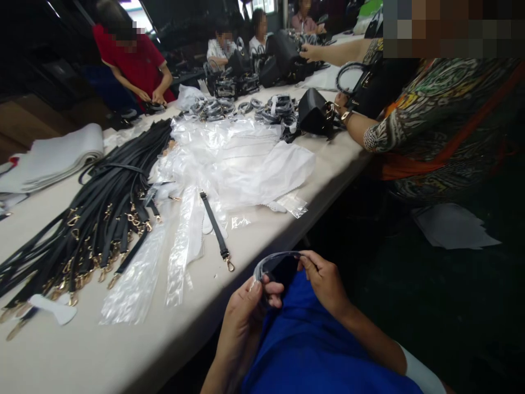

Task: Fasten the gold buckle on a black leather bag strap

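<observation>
head view: a curved strip in clear film (272,258) is arching between the two hands, above the lap and just off the table's near edge. the left hand (241,306) is closing thumb and fingers around its lower end, with the fingers curling inward; the right hand (326,282) is pinching the other end between thumb and fingertips. the middle of the strip is bowing upward, untouched by either hand. blue cloth (311,339) is covering the lap beneath.

on the pale tabletop (94,355), one short black strap (214,224) is lying alone, its gold clasp pointing toward the near edge. a heap of long dark straps (118,180) is spreading to its left, and clear sleeves and white sheets (241,158) are covering the middle. film-wrapped loops (213,108) and a black bag (315,112) are sitting farther back.

a person in a patterned top (447,126) is reaching over the table's right side, while a person in red (137,60) is bending over the far left. pale sheets (455,225) are lying on the dark floor.
</observation>
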The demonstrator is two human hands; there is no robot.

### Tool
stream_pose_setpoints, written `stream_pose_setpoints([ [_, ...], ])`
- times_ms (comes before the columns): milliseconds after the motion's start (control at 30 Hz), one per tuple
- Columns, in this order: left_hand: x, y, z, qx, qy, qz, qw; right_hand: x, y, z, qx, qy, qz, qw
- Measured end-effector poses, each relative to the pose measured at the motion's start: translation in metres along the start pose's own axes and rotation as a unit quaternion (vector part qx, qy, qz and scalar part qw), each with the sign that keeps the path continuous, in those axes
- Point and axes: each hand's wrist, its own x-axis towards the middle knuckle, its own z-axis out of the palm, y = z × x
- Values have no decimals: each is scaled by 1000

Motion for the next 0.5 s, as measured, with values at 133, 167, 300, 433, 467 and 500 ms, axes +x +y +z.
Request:
stream_pose_setpoints([
  [133,-9,-3,2,-35,-32,-24,999,5,1,-3,-12,0,-22,1000],
  [167,-9,-3,2,-47,-29,-13,998,4,1,-1,-14,-8,-25,1000],
  [300,0,4,-5,-88,22,72,993,-12,-1,17,-15,-48,-37,998],
  [433,23,4,-9,-34,91,223,970,-30,-9,34,1,-108,-66,992],
  [467,29,2,-9,-6,102,260,960,-32,-13,37,7,-126,-66,990],
  [500,34,-2,-9,31,110,293,949,-33,-17,39,15,-144,-59,988],
])
